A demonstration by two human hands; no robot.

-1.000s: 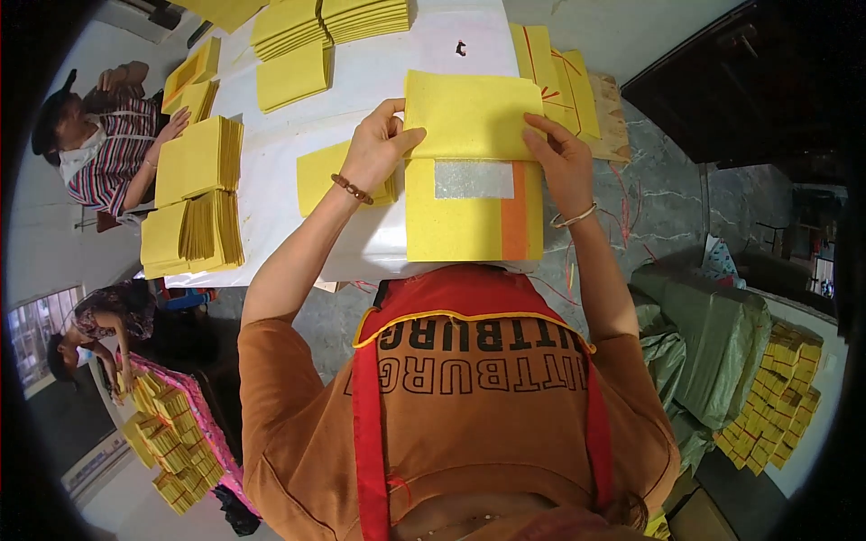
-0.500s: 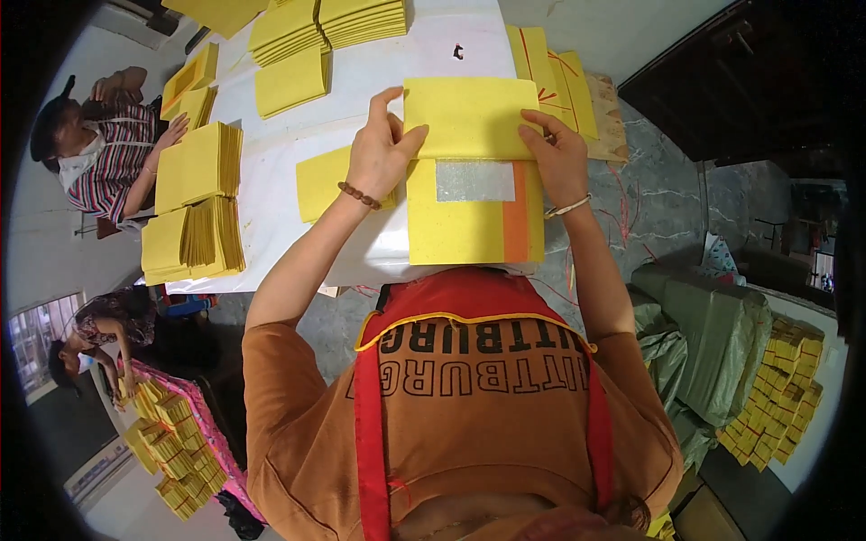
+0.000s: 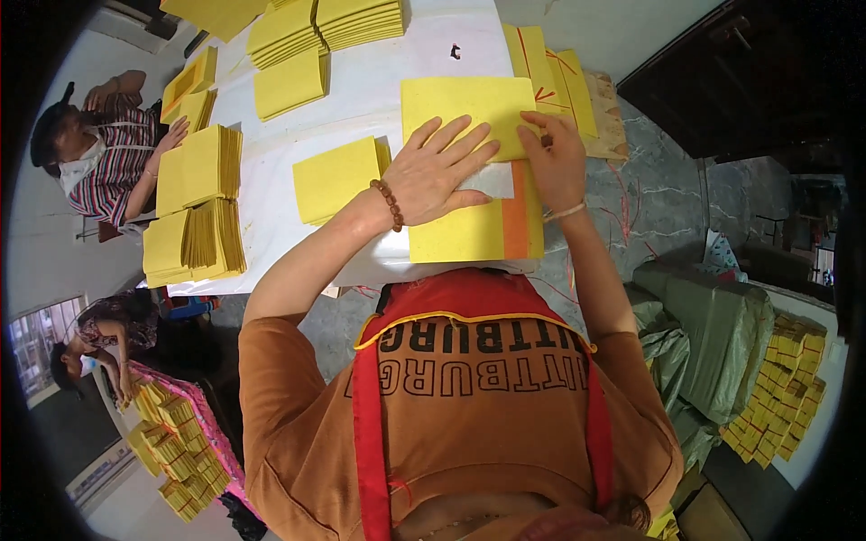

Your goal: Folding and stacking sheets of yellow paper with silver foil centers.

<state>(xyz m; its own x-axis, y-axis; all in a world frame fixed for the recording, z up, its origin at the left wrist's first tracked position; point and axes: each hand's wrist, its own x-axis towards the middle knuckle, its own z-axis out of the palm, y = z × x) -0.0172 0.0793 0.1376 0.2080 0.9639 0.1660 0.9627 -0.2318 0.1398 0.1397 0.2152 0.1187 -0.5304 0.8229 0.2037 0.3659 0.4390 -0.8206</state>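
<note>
A yellow paper sheet (image 3: 492,95) lies in front of me, its upper part folded over at the middle. Its lower part bears a silver rectangle (image 3: 498,180) and an orange strip (image 3: 516,230). My left hand (image 3: 433,176) rests flat on the paper with fingers spread, across the fold line and partly hiding the silver rectangle. At the right edge of the folded part, my right hand (image 3: 555,153) pinches the paper between thumb and forefinger. A few folded yellow papers (image 3: 334,176) lie just left of my left hand.
Stacks of folded yellow paper (image 3: 194,167) line the white table's (image 3: 370,90) left side, with more stacks (image 3: 361,20) at the far end. Bundles tied with red string (image 3: 564,86) lie beyond its right edge. Two other people (image 3: 113,162) work on the left.
My left hand has moved right from the folded part's left edge and now lies flat over the fold. My right hand stays at the right edge.
</note>
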